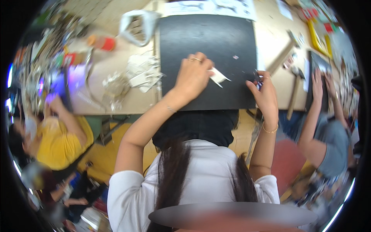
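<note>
My left hand (194, 74) is closed, its fingertips pinching a small flat white piece (218, 75) with two thin prongs at its far end. The piece is just over a black mat (208, 38) on the table. At the mat's right edge, my right hand (266, 92) curls its thumb and fingers around a small dark, shiny object (258, 80), too blurred to name. A tiny pinkish scrap (235, 57) lies on the mat beyond the white piece.
Left of the mat lie a pile of white pieces (143, 71), a clear plastic bag (116, 86), an orange-lidded jar (101, 42) and a white bag (124, 27) of brown pieces. To the right are a hammer (295, 91) and a co-worker's hands (317, 83). Another co-worker in yellow (63, 139) sits left.
</note>
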Demonstrator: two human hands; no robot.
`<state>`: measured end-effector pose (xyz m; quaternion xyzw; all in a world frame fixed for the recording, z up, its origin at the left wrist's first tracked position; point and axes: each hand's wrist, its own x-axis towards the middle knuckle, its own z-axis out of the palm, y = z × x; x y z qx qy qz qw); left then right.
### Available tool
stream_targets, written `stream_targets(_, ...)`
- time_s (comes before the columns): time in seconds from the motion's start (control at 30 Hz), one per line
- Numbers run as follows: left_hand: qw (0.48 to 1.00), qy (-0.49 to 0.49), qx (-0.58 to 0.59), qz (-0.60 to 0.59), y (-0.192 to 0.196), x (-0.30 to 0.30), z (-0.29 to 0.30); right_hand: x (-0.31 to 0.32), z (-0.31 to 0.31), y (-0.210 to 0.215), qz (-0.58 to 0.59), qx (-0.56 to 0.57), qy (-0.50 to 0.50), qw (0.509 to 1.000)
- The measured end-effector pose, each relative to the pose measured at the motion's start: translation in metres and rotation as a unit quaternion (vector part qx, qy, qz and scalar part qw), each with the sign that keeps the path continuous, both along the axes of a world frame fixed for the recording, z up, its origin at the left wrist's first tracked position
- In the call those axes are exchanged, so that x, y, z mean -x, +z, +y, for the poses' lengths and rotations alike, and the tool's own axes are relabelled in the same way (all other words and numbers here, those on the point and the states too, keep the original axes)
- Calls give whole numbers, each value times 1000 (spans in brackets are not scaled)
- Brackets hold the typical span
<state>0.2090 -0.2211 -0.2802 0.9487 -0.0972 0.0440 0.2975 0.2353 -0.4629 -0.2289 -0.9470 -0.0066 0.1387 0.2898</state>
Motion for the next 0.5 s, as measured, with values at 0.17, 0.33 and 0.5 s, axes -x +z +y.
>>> stream_targets(0.17, 999, 46, 27, 8, -1, 29, 3, -18, 40, -11, -149, 17, 102, 983)
stream_targets(0.33, 992, 85, 79, -46, -10, 51, 2, -15, 71, -4, -182, -34, 263, 947)
stream_targets(0.5, 988, 98, 91, -74, -16, 61, 4, 1, 88, -9, -115, -28, 370, 921)
